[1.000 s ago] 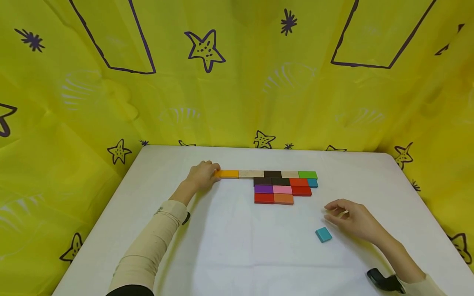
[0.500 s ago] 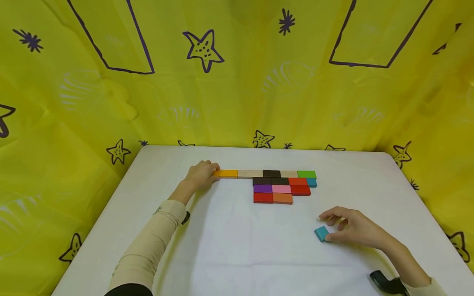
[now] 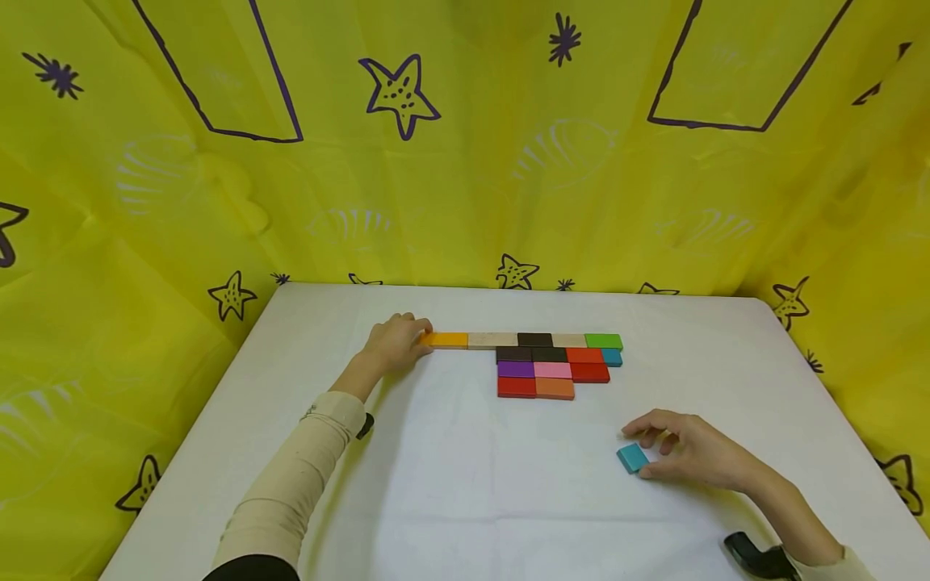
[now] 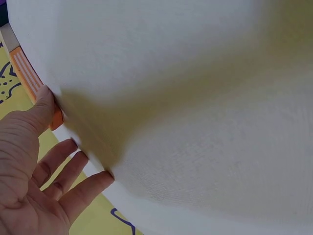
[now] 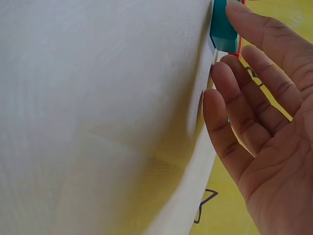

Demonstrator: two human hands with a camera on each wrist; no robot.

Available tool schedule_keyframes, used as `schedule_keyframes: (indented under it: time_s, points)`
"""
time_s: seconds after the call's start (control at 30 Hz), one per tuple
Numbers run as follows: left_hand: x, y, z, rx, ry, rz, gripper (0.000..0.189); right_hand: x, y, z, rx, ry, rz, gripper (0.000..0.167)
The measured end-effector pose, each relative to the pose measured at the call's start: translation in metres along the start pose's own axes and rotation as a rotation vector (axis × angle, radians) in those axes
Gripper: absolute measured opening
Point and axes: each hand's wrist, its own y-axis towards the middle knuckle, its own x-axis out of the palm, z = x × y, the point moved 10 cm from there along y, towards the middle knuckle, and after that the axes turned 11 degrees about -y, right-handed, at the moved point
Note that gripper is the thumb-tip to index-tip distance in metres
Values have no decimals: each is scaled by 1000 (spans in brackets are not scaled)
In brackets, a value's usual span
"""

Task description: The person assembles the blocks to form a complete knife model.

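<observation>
In the head view, my left hand [image 3: 395, 343] pinches the left end of an orange block [image 3: 446, 340] between thumb and forefinger. Its other fingers reach down to the cloth in the left wrist view, where the thumb lies along the striped side of the block. The block ends the back row of a flat, multicoloured pattern of blocks. Nearer the front, my right hand [image 3: 693, 448] has its thumb against a loose teal block [image 3: 632, 458]. The forefinger hovers by the block's far corner, and the remaining fingers are loosely bent.
The back row also has a pale block [image 3: 492, 340], a dark block [image 3: 534, 340] and a green block [image 3: 604, 341]. Shorter rows include a purple block [image 3: 516, 369], pink block [image 3: 553, 369] and orange-brown block [image 3: 555, 389]. White cloth [image 3: 436, 484] covers the table; yellow curtain [image 3: 465, 186] surrounds it.
My right hand has come down and toward the front, bringing its thumb to the teal block, which stays almost in place. My left hand keeps its hold on the orange block.
</observation>
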Motion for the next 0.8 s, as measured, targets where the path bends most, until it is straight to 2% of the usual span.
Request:
schedule_keyframes:
  time_s: [0.27,0.63,0.8]
  points:
    - [0,1,-1,2,12,5,33,4,2,-3,-18,16,-24,40]
    - [1,2,-2,-4,10,7,34,4,10,-6,-34,3,5,35]
    - [1,2,-2,-2,8,8,34,2,16,-11,-75,-12,46,31]
